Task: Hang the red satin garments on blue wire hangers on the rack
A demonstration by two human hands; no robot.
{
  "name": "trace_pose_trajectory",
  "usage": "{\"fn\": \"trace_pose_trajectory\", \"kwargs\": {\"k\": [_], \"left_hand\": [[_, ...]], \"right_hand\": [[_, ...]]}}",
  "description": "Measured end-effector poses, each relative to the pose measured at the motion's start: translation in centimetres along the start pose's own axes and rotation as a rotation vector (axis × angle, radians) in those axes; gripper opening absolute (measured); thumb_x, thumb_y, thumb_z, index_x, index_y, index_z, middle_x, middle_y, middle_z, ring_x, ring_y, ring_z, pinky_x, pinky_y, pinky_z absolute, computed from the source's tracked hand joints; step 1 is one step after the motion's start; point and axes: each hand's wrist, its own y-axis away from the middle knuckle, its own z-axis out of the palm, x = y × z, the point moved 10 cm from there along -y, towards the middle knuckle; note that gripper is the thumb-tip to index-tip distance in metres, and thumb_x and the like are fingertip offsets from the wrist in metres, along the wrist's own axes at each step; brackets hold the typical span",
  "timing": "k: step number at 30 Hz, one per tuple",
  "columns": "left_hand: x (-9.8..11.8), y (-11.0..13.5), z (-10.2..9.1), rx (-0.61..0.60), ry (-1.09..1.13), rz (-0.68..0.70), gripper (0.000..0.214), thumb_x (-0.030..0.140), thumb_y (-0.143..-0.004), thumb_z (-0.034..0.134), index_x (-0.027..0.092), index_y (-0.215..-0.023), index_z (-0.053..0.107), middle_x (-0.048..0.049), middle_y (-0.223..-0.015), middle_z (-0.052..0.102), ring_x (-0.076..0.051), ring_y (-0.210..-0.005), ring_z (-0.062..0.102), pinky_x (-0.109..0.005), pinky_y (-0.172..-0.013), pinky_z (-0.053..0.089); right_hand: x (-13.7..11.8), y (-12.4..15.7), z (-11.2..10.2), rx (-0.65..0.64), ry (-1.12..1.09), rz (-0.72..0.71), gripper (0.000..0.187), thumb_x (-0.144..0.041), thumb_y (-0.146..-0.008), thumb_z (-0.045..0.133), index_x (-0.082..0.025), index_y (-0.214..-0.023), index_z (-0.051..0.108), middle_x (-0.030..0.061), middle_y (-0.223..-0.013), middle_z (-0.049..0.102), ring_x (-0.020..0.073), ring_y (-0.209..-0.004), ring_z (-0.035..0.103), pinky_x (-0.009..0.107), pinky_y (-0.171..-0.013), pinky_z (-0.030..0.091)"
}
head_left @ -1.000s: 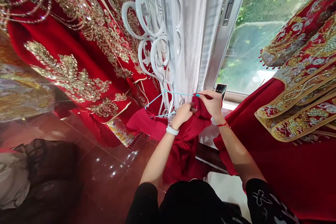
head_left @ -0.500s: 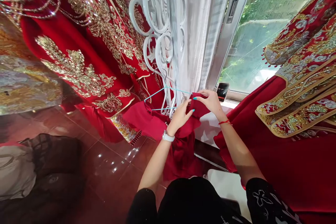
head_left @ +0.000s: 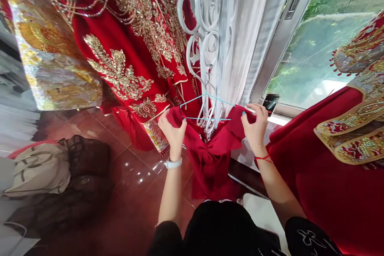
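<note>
Before the white scrollwork (head_left: 207, 46), head view: with left hand (head_left: 175, 135) half-curled, thumb spread from fingers, holds one shoulder of red garment (head_left: 207, 162) — with right hand (head_left: 256, 128) half-curled likewise, holds the opposite shoulder. Spreads garment between both hands on thin turquoise hanger (head_left: 216, 119). Farther left, gold-embroidered red gown (head_left: 120, 72); just beyond right hand, dark phone (head_left: 269, 106) by window.
</note>
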Motion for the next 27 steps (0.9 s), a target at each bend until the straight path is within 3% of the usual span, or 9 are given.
{"fn": "trace_pose_trajectory", "kwargs": {"k": [2,5,8,10,13,17,21,24,27], "left_hand": [[-2.0,-1.1,0.3,-0.078,-0.088,-0.033,0.062,0.026,-0.073,0.078,0.018,-0.129,0.054,-0.0136,-0.127,0.063,-0.030,-0.124,0.056,-0.048,-0.114,0.039],[-3.6,-1.3,2.4,-0.269,-0.108,-0.094,0.056,0.029,-0.082,0.070,0.019,-0.133,0.050,-0.0048,-0.098,0.067,-0.022,-0.093,0.065,-0.038,-0.093,0.051],[-3.4,-0.6,3.9,-0.405,-0.105,-0.115,0.055,0.025,-0.088,0.062,0.017,-0.139,0.043,0.0014,-0.080,0.063,-0.017,-0.070,0.063,-0.028,-0.072,0.050],[-2.8,-0.5,3.9,-0.427,-0.128,-0.094,0.050,0.022,-0.090,0.056,0.016,-0.137,0.044,0.0018,-0.076,0.062,-0.017,-0.066,0.062,-0.026,-0.067,0.047],[-1.7,-0.5,3.3,-0.413,-0.155,-0.052,0.046,0.018,-0.089,0.053,0.015,-0.134,0.048,0.0012,-0.074,0.061,-0.017,-0.067,0.062,-0.026,-0.066,0.046],[-0.4,0.2,2.8,-0.400,-0.166,-0.006,0.049,0.018,-0.091,0.053,0.015,-0.140,0.048,0.0013,-0.073,0.059,-0.017,-0.066,0.059,-0.027,-0.067,0.046],[0.5,1.1,2.8,-0.464,-0.065,0.118,0.043,0.022,-0.099,0.044,0.016,-0.140,0.052,-0.0042,-0.085,0.064,-0.019,-0.080,0.061,-0.033,-0.082,0.051],[0.4,0.5,1.2,-0.374,-0.090,0.199,0.040,0.025,-0.098,0.047,0.020,-0.137,0.058,-0.0082,-0.100,0.064,-0.023,-0.099,0.060,-0.041,-0.099,0.048],[-0.4,-1.2,-0.2,-0.208,-0.183,0.154,0.059,0.034,-0.088,0.064,0.021,-0.143,0.050,-0.0135,-0.123,0.059,-0.029,-0.117,0.054,-0.048,-0.109,0.043]], "right_hand": [[-1.6,0.9,2.9,-0.085,-0.119,-0.024,0.021,-0.018,-0.085,0.057,-0.023,-0.100,0.071,0.0074,-0.103,0.070,0.0241,-0.100,0.065,0.042,-0.094,0.054],[-4.2,2.8,11.6,-0.444,-0.328,-0.025,0.028,-0.016,-0.087,0.055,-0.022,-0.108,0.073,0.0087,-0.109,0.073,0.0208,-0.094,0.070,0.035,-0.083,0.058],[-5.8,4.3,19.6,-0.690,-0.436,0.053,0.034,-0.011,-0.085,0.058,-0.019,-0.114,0.072,0.0103,-0.114,0.075,0.0170,-0.087,0.072,0.032,-0.081,0.059],[-6.7,4.6,23.1,-0.767,-0.493,0.085,0.023,-0.012,-0.082,0.064,-0.017,-0.102,0.074,0.0075,-0.098,0.077,0.0161,-0.082,0.072,0.030,-0.081,0.058],[-7.6,4.6,25.6,-0.796,-0.537,0.114,0.003,-0.014,-0.076,0.069,-0.017,-0.077,0.070,0.0014,-0.074,0.073,0.0150,-0.072,0.068,0.027,-0.074,0.056],[-8.6,5.1,26.0,-0.780,-0.567,0.090,0.006,-0.013,-0.074,0.065,-0.016,-0.070,0.067,0.0006,-0.071,0.072,0.0161,-0.070,0.066,0.027,-0.072,0.053],[-7.9,5.9,23.5,-0.794,-0.627,0.094,0.013,-0.020,-0.079,0.063,-0.016,-0.081,0.075,0.0043,-0.084,0.078,0.0201,-0.081,0.071,0.031,-0.081,0.056],[-5.5,4.6,18.2,-0.672,-0.555,0.097,0.023,-0.029,-0.084,0.062,-0.020,-0.098,0.078,0.0075,-0.097,0.079,0.0216,-0.087,0.072,0.034,-0.082,0.057],[-0.8,1.0,9.3,-0.210,-0.222,0.152,0.030,-0.031,-0.087,0.057,-0.020,-0.109,0.074,0.0117,-0.108,0.075,0.0252,-0.095,0.068,0.039,-0.084,0.056]]}}
